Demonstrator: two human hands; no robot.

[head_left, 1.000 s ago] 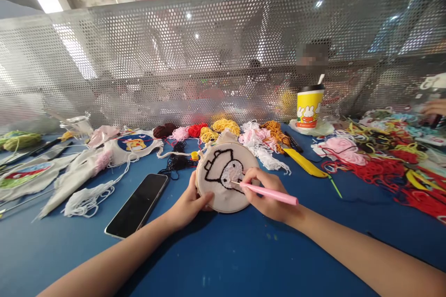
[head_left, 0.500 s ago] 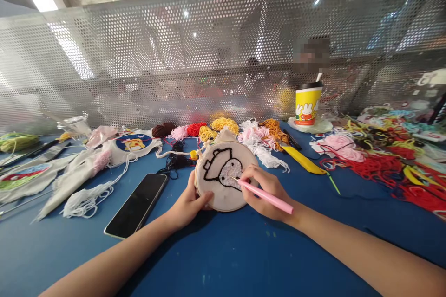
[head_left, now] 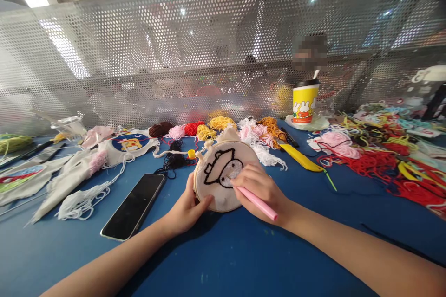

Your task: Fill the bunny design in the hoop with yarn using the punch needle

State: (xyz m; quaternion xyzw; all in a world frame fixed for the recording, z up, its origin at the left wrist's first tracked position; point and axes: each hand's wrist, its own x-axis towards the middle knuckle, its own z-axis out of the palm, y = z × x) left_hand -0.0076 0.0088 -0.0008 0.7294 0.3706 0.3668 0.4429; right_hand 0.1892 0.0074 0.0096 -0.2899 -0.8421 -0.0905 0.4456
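Note:
My left hand (head_left: pixel 190 206) grips the lower left rim of a round embroidery hoop (head_left: pixel 219 198), thumb on the front of the stretched white cloth. The hoop is tilted up toward me. On the cloth, thick black yarn outlines a figure with a hat, and its face is filled in pale yarn. In my right hand (head_left: pixel 259 190) is a pink punch needle (head_left: pixel 259 203), pinched like a pen. Its thin tip meets the cloth at the face, partly hidden by my fingers. Black yarn (head_left: pixel 176 157) lies just left of the hoop.
A phone (head_left: pixel 134 206) lies to the left, near white yarn (head_left: pixel 83 199) and embroidered cloths (head_left: pixel 130 144). Yarn bundles (head_left: pixel 223 123) line the back. A yellow cutter (head_left: pixel 301 157), a paper cup (head_left: pixel 305 102) and tangled red yarn (head_left: pixel 379 162) are on the right. A perforated metal screen (head_left: pixel 156 55) stands behind.
My right hand and the punch needle have shifted slightly left and down across the hoop. The needle's handle points more downward. My left hand keeps its hold; the whole view has shifted slightly.

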